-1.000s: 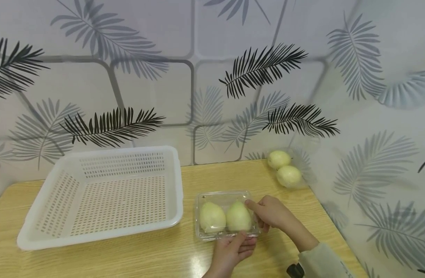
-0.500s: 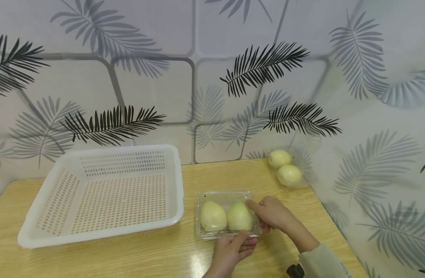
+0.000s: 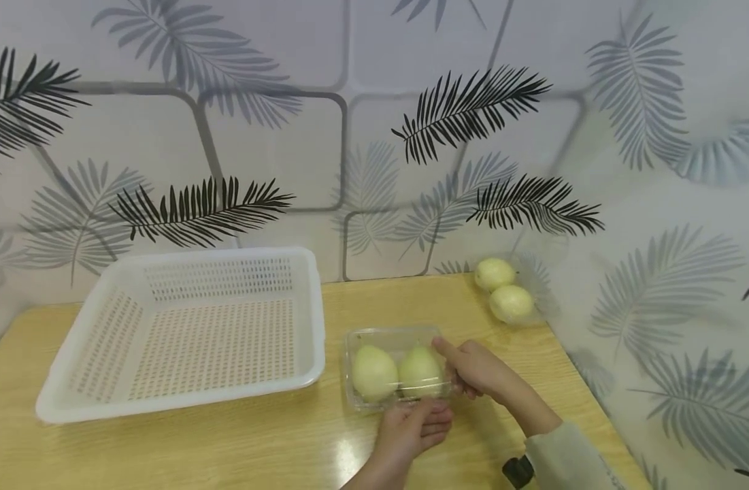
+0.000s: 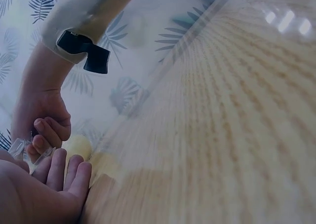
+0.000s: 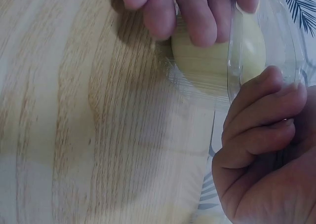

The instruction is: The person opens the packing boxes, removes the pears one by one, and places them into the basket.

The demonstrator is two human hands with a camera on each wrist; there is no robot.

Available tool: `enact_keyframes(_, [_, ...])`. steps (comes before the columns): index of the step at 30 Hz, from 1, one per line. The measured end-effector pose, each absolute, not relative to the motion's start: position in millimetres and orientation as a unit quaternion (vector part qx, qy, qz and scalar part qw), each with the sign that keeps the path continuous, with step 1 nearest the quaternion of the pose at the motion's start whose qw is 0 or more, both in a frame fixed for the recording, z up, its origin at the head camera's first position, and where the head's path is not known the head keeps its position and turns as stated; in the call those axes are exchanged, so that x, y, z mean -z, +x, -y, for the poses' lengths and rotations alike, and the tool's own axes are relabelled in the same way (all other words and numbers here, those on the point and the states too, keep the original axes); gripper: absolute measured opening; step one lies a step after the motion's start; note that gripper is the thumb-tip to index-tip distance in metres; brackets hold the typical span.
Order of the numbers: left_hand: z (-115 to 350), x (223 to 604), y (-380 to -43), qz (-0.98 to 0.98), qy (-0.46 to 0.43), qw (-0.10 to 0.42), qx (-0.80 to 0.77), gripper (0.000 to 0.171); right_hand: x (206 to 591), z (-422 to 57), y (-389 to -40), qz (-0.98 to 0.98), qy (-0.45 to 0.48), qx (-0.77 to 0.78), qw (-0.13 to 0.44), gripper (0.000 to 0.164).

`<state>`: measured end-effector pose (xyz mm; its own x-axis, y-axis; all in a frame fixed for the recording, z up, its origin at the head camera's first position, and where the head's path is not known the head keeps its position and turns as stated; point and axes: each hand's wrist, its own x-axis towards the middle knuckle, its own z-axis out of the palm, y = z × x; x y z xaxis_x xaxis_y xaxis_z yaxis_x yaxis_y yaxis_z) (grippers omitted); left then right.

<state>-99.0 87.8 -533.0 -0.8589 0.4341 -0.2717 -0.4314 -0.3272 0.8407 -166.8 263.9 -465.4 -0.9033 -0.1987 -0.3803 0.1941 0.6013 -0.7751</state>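
Note:
A clear plastic clamshell box [image 3: 389, 335] sits on the wooden table with two pale yellow pears [image 3: 374, 373] side by side inside. My right hand [image 3: 475, 369] pinches its right edge, thumb on top and the other fingers curled below the rim. At the front edge, my left hand [image 3: 411, 430] holds the rim with its thumb above. The left fingers [image 5: 197, 17] extend rightward under the rim, seen close up in the right wrist view. Part of one pear [image 5: 207, 66] shows through the plastic there. Whether the lid is latched cannot be told.
A white perforated plastic basket [image 3: 315, 340] stands left of the box. Two more pears [image 3: 511, 303] in clear packaging lie at the back right, against the patterned wall [image 3: 374, 170]. The table's right edge [image 3: 585, 388] meets the wall.
The head view has shifted slightly, so the whole scene sits a little higher. The glare on the box's front has changed. Both hands keep nearly the same places on the box.

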Motion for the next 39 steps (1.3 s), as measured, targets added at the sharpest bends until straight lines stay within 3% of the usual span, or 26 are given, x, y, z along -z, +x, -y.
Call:
enact_keyframes(5, [-79.8, 529.4, -99.5, -0.504, -0.014, 0.289, -0.814, 0.049, 467.5, -265.5, -169.2, -0.866, 0.011, 0.451, 0.217, 0.071])
enact_keyframes(15, [-58.2, 530.2, -101.8, -0.506, -0.028, 0.282, -0.815, 0.047, 465.9, -264.8, -169.9, -0.860, -0.007, 0.454, 0.231, 0.071])
enact_keyframes(27, [-40.9, 532.4, -100.6, -0.488, -0.054, 0.285, -0.823, 0.057, 464.0, -265.9, -170.6, -0.861, -0.014, 0.446, 0.243, 0.070])
enact_keyframes(30, [-41.4, 534.0, -99.7, -0.487, -0.045, 0.284, -0.825, 0.060, 462.5, -265.7, -168.9, -0.887, -0.004, 0.409, 0.216, 0.068])
enact_keyframes(34, [-42.5, 535.3, -99.6, -0.484, -0.028, 0.289, -0.826, 0.064, 455.8, -264.5, -163.8, -0.940, 0.016, 0.312, 0.136, 0.068])
enact_keyframes(39, [-40.8, 534.7, -99.7, -0.479, -0.015, 0.297, -0.826, 0.065, 447.2, -251.0, -156.6, -0.977, -0.088, 0.192, 0.029, 0.094])
